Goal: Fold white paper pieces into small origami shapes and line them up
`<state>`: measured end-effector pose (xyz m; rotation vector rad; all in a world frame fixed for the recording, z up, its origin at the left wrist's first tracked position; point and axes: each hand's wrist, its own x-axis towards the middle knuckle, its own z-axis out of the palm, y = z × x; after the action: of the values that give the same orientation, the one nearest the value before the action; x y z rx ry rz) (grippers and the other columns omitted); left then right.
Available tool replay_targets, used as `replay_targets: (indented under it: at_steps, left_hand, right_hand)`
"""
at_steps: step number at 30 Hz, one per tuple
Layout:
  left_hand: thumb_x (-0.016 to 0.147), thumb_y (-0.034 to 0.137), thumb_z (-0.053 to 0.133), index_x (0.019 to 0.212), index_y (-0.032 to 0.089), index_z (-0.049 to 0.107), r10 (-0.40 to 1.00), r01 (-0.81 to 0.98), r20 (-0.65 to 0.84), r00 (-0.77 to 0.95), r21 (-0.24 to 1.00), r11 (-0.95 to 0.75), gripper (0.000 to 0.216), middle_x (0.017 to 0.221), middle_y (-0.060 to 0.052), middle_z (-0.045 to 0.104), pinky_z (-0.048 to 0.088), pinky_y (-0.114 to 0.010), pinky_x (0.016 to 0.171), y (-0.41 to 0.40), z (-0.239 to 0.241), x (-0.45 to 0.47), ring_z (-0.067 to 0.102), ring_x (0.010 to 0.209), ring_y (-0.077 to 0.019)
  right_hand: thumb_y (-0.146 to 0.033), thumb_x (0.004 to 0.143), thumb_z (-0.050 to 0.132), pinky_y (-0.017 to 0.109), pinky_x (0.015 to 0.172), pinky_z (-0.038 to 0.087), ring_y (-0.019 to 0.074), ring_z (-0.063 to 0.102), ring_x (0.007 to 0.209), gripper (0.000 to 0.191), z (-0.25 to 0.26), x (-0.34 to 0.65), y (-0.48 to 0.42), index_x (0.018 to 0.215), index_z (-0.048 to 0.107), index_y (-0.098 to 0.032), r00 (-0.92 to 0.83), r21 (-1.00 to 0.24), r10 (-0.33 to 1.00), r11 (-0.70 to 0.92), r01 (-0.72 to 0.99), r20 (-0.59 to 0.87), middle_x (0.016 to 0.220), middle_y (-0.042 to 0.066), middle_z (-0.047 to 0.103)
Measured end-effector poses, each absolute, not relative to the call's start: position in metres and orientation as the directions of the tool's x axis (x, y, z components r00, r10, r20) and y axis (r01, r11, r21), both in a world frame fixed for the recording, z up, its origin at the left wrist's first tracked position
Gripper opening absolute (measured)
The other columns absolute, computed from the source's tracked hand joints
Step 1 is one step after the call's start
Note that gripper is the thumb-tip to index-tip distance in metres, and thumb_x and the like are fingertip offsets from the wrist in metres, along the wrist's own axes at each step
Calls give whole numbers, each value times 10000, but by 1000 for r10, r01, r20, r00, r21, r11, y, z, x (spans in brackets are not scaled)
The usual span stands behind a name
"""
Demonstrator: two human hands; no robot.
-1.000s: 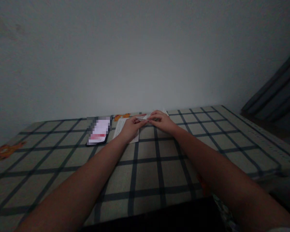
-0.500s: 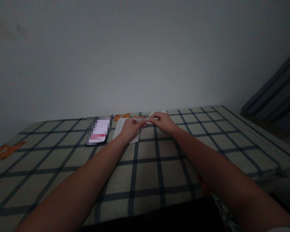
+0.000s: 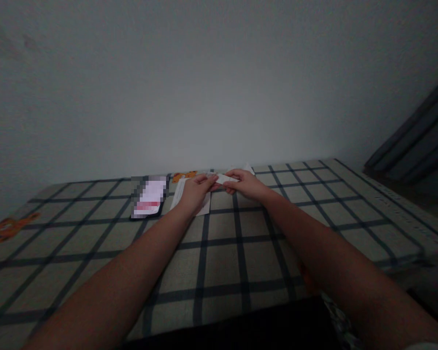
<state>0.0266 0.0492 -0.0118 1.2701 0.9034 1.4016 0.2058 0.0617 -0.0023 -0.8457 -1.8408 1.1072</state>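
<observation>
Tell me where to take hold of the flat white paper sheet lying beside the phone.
Grip the flat white paper sheet at its left long edge, coming in from the phone side. The left hand covers its right part, so that bare edge looks likeliest to lift off the checked cloth.

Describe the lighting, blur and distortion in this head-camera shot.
Head view: dim, flat light, no glare or hard shadows; the checked cloth lines fan outward, the forearms loom large near the lens; the phone screen is pixelated; the folded paper between left hand and right hand is too soft for detail.
</observation>
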Motion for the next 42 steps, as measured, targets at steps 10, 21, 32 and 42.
replay_targets:
  at_steps: [10,21,32,42]
  left_hand:
    - [690,393,716,741,113,681,973,-254,219,69,947,-195,287,748,-68,689,513,-304,746,47,-9,29,630,665,-140]
    - [647,336,756,711,129,660,972,-225,230,45,950,-215,237,694,-44,672,505,-294,702,51,-11,25,625,638,-138]
    - [673,346,733,787,134,677,966,-214,228,120,956,-200,247,759,-48,674,470,-263,663,50,-13,27,603,647,-128]
    - [660,362,739,727,128,669,964,-140,261,53,958,-251,254,637,-20,633,431,-239,567,48,-11,27,552,556,-108]
  right_hand:
    - [-266,764,617,226,586,453,101,583,563,164,2,204,58,798,491,-167,-450,-901,845,400,170,290,611,-32,595]
    - [-340,766,630,242,624,479,110,608,624,239,-5,205,61,893,603,-140,-442,-912,858,369,180,260,719,20,649]
    - [-453,794,552,230,599,406,107,552,592,344,2,205,52,664,601,-139,-494,-775,810,521,358,316,609,5,604]
    - [-471,849,473,222,567,402,106,550,550,385,-2,203,51,714,603,-134,-510,-785,819,489,382,262,586,10,594]
